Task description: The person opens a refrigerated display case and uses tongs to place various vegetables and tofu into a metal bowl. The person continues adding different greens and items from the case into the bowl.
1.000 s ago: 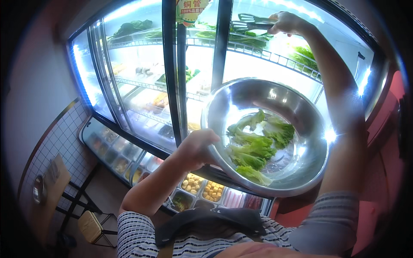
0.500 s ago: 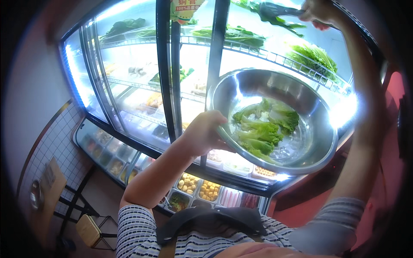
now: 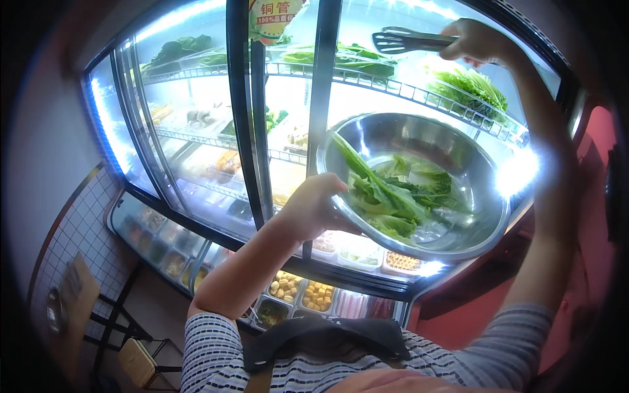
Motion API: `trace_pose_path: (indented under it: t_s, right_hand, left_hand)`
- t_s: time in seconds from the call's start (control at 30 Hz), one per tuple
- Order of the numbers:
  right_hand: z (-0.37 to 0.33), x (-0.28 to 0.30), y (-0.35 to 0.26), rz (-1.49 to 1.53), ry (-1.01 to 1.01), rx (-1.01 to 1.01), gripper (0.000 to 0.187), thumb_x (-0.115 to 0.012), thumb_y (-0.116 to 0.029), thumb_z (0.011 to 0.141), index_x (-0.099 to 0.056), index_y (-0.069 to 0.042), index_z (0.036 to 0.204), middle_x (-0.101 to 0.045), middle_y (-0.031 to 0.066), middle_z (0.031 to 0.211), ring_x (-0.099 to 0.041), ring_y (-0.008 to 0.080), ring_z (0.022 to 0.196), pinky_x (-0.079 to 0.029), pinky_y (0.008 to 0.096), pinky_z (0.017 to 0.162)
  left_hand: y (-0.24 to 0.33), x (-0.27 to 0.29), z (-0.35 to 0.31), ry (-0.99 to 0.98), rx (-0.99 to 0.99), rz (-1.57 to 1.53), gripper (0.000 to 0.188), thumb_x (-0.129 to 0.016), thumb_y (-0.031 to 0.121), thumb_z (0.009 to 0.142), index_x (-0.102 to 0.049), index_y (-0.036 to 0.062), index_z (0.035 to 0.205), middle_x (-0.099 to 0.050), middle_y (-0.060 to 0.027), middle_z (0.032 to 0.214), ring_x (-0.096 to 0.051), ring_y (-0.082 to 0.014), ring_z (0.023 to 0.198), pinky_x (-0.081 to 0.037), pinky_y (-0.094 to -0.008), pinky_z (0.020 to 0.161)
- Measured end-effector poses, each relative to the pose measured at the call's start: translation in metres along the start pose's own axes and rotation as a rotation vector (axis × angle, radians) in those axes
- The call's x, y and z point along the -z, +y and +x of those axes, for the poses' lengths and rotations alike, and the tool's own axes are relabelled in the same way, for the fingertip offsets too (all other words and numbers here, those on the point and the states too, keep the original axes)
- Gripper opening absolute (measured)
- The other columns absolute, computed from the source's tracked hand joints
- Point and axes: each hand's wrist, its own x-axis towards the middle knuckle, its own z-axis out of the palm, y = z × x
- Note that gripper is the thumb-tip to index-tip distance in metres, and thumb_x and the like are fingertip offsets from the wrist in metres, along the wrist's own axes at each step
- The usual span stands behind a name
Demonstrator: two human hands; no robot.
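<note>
- Held up before a lit display case (image 3: 325, 65): a wide steel bowl (image 3: 481, 180), with loose green leaves (image 3: 398, 226) gathered left of its middle.
- At the bowl's left rim, the left hand (image 3: 313, 204) in a one-sided pinch, thumb over the edge, fingers mostly hidden beneath.
- Above and beyond the bowl, the right hand (image 3: 477, 43) wrapped around slotted tongs (image 3: 406, 42); no food visible at the tips, cannot tell how wide the gap between them.
- Past the bowl's far rim, a wire shelf rail (image 3: 432, 97) with frilly lettuce (image 3: 473, 90) behind it; below the bowl and to its left, food tubs (image 3: 286, 286).
- Likeliest trouble: the bowl dipping or twisting on its right side, from weight carried by one hand at the left edge; with more tilt, leaves sliding over the near rim.
- Another risk: a long leaf (image 3: 375, 178) flopping out over the bowl's far-left rim, from its end perched so high; also tongs catching on the rail beyond the bowl, if lowered too close.
- High beyond the bowl, tongs pointing left, long axis nearly level and roughly crosswise.
- Inside the bowl, the long leaf slanting from the far-left rim down toward the middle, narrow end uppermost.
- Bowl mouth facing upward, seemingly tipped toward the wearer.
</note>
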Motion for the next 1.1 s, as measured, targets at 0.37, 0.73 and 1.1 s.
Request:
trace_pose_path:
  t_s: [0.37, 0.73, 1.1]
  right_hand:
    - [0.046, 0.003, 0.003, 0.044, -0.101, -0.03, 0.039, -0.077, -0.014, 0.082, -0.068, 0.001, 0.117, -0.063, 0.0094, 0.063, -0.06, 0.0141, 0.051, -0.05, 0.0291, 0.048]
    - [0.15, -0.051, -0.003, -0.012, -0.196, -0.168, 0.043, -0.077, -0.041, 0.079, -0.07, -0.004, 0.101, -0.068, 0.0132, 0.083, -0.068, 0.023, 0.073, -0.056, 0.0373, 0.065]
    - [0.079, 0.002, 0.02, 0.194, -0.036, -0.004, 0.039, -0.069, -0.021, 0.093, -0.064, 0.003, 0.123, -0.064, 0.0078, 0.064, -0.061, 0.0134, 0.05, -0.049, 0.0278, 0.045]
  left_hand:
    - [0.011, -0.01, -0.008, -0.074, -0.003, -0.157, 0.029, -0.071, -0.001, 0.084, -0.058, -0.0048, 0.11, -0.064, -0.0211, 0.109, -0.07, -0.0319, 0.099, -0.064, -0.045, 0.082]
    - [0.03, -0.04, -0.006, 0.093, 0.117, 0.019, 0.045, -0.056, 0.016, 0.087, -0.047, -0.0133, 0.121, -0.062, -0.0242, 0.109, -0.069, -0.0342, 0.097, -0.062, -0.0468, 0.085]
    - [0.036, -0.045, -0.006, 0.067, 0.096, -0.09, 0.044, -0.06, 0.014, 0.087, -0.045, -0.0089, 0.121, -0.058, -0.0238, 0.111, -0.065, -0.037, 0.099, -0.061, -0.0518, 0.085]
